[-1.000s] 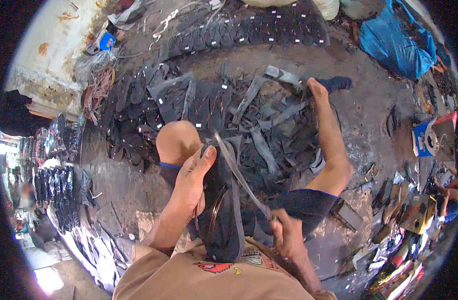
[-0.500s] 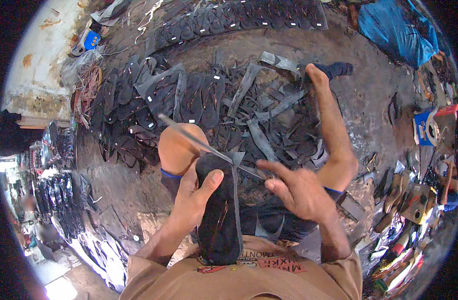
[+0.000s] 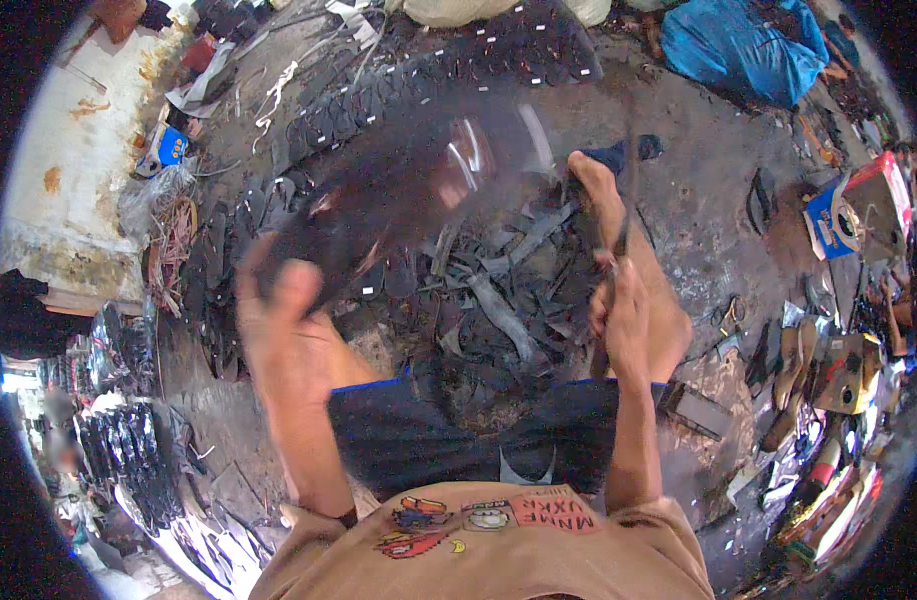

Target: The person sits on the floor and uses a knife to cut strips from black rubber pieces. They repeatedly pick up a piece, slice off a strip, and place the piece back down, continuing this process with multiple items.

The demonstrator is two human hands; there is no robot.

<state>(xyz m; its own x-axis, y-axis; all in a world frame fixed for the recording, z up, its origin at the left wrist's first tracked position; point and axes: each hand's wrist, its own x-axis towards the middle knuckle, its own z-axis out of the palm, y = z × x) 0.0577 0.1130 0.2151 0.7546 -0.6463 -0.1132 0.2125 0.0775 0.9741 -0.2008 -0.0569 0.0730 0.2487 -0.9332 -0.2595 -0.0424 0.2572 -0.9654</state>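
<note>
The flat black strapped sandal (image 3: 403,190), grasped by left fingers (image 3: 298,288), is swung clear of the thin metal knife (image 3: 632,185) clenched by right fingers (image 3: 602,306), cutting seemingly paused.

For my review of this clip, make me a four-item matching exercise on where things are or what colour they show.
1. knife
2. dark piece
3. plastic bag
4. loose offcuts

A. blue
B. scattered on the floor
C. in the right hand
D. in the left hand

Pairs: 1-C, 2-D, 3-A, 4-B
</note>
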